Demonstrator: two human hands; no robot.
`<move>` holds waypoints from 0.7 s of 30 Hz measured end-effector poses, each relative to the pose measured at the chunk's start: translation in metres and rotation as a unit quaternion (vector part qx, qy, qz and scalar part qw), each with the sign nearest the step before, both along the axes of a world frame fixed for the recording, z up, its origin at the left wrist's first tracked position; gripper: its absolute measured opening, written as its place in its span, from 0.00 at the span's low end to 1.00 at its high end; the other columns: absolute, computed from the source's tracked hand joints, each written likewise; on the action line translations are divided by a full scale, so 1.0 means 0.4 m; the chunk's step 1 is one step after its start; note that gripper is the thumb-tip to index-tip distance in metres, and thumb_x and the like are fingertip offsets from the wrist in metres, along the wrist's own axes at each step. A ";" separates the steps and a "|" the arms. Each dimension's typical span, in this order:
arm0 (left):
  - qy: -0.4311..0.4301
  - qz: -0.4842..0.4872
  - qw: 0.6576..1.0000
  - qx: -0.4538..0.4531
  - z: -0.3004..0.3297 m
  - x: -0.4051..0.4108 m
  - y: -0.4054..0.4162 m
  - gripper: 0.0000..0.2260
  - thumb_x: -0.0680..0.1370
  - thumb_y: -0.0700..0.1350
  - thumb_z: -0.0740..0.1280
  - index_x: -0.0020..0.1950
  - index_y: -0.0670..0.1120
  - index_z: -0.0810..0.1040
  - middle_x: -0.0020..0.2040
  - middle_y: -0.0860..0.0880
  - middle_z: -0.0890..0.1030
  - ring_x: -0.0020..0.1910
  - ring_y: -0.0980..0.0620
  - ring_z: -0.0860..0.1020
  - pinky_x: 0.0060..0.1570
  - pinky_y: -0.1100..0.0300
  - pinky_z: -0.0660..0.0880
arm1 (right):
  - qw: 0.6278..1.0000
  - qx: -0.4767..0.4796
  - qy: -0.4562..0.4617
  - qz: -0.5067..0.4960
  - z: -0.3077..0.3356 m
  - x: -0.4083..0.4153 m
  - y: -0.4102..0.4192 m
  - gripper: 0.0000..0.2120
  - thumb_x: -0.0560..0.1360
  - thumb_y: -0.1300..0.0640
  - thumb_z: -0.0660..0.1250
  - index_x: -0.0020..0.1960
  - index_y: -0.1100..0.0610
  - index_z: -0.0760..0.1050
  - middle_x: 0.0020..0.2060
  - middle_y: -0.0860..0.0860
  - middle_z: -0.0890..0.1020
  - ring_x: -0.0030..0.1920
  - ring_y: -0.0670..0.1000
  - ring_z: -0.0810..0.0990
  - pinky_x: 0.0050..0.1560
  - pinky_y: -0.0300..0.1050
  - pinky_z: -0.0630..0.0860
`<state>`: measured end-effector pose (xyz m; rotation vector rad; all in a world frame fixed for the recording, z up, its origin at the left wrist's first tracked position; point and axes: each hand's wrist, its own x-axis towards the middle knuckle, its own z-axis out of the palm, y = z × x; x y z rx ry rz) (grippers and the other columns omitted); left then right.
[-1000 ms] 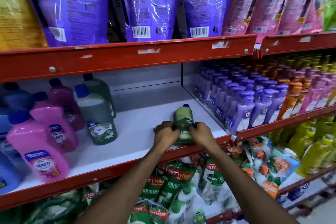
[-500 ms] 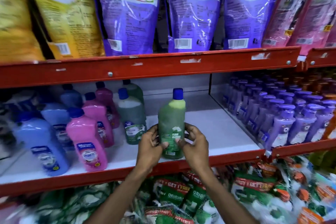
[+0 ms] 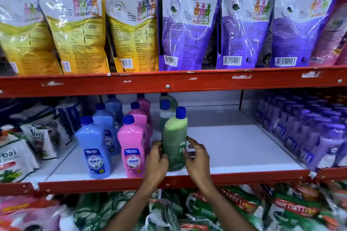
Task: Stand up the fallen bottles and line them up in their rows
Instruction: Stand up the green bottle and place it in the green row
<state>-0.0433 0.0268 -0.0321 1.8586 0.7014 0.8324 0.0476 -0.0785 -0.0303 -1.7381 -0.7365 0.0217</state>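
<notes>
Green bottle (image 3: 174,137) at shelf (image 3: 234,146) edge, left hand (image 3: 156,159), right hand (image 3: 196,157) gripping, room rightward

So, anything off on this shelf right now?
Nothing fallen or spilled. The green bottle stands upright heading its row, left hand and right hand on it. Oddities: the pouches in the left bay slump at angles, and the red shelf beam carries torn sticker scraps.

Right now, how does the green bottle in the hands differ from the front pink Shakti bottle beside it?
The green bottle is slimmer; the pink Shakti bottle is broader. Left hand and right hand hold the green bottle; the pink Shakti bottle is not held. Both are upright with blue caps.
</notes>
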 end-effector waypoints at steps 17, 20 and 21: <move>0.053 0.038 0.991 0.120 0.002 -0.016 0.000 0.15 0.77 0.45 0.70 0.59 0.42 0.70 0.55 0.42 0.83 0.50 0.45 0.83 0.52 0.50 0.81 | 0.981 -0.087 -0.008 0.176 0.025 0.056 -0.013 0.23 0.77 0.69 0.62 0.69 0.54 0.72 0.62 0.49 0.81 0.64 0.48 0.78 0.65 0.44 0.75; 0.073 0.018 0.988 0.136 0.001 -0.012 0.002 0.18 0.77 0.47 0.69 0.63 0.42 0.69 0.57 0.42 0.82 0.53 0.43 0.82 0.54 0.51 0.81 | 0.983 -0.091 0.002 0.158 0.017 0.059 -0.007 0.23 0.78 0.71 0.58 0.70 0.55 0.70 0.64 0.51 0.81 0.65 0.52 0.77 0.68 0.51 0.75; 0.066 0.004 0.990 0.126 -0.001 -0.012 0.004 0.19 0.77 0.46 0.69 0.64 0.42 0.68 0.58 0.42 0.82 0.54 0.44 0.82 0.54 0.52 0.80 | 0.984 -0.092 0.006 0.154 0.013 0.058 -0.005 0.22 0.79 0.70 0.57 0.70 0.55 0.70 0.64 0.52 0.80 0.65 0.53 0.77 0.68 0.53 0.75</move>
